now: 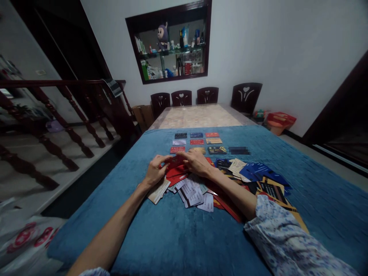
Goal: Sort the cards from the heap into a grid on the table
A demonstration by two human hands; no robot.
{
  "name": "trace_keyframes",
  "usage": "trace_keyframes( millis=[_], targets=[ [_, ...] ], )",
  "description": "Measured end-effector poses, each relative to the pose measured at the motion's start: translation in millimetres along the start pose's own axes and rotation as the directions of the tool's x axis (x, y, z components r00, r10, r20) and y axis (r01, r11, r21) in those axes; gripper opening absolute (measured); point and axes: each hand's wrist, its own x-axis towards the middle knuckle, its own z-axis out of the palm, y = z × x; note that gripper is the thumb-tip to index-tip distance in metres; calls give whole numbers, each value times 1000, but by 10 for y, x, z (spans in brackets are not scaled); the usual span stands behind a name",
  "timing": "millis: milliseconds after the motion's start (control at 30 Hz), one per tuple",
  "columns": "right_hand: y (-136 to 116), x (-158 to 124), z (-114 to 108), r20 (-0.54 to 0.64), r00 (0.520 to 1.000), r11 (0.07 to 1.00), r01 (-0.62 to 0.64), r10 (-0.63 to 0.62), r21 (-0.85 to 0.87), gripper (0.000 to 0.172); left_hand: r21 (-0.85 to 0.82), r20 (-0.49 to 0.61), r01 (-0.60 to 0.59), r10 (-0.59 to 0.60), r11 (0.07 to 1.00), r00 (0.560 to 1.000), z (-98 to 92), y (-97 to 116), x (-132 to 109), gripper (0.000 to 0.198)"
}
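Note:
Both hands meet at a bunch of red cards [176,170] on the blue cloth [155,237]. My left hand [156,168] grips the left side of these cards between thumb and fingers. From the right, my right hand [196,161] closes on their upper right part; its fingertips are partly hidden. White cards [191,193] lie fanned below, with a cream card [159,191] by my left wrist. Under and beyond my right forearm spread blue cards [263,172], yellow-and-black cards [273,189] and more red ones. Past my hands, cards stand apart in rows, among them a black card [217,150].
The table's bare far end [198,116] shows beyond the cloth. Dark chairs [246,97] stand behind it. A wooden railing [66,115] runs along the left, a plastic bag [25,241] lies low left, and a red bag [280,120] sits on the right.

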Motion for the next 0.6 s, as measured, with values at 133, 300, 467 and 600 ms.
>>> trace_keyframes(
  millis=[133,300,467,600],
  targets=[
    [-16,0,-21,32,999,999,-26,27,-30,47,31,18,-17,17,999,1000,4,19,-5,40],
    [-36,1,-55,61,997,996,-52,56,-69,46,87,61,-51,46,995,997,0,31,12,43],
    [-29,3,-56,63,996,995,-55,61,-88,45,167,100,-59,43,984,994,-3,30,18,46],
    [-25,-1,-69,60,996,995,-58,63,-81,46,217,119,-54,29,975,993,22,32,20,52]
  ],
)
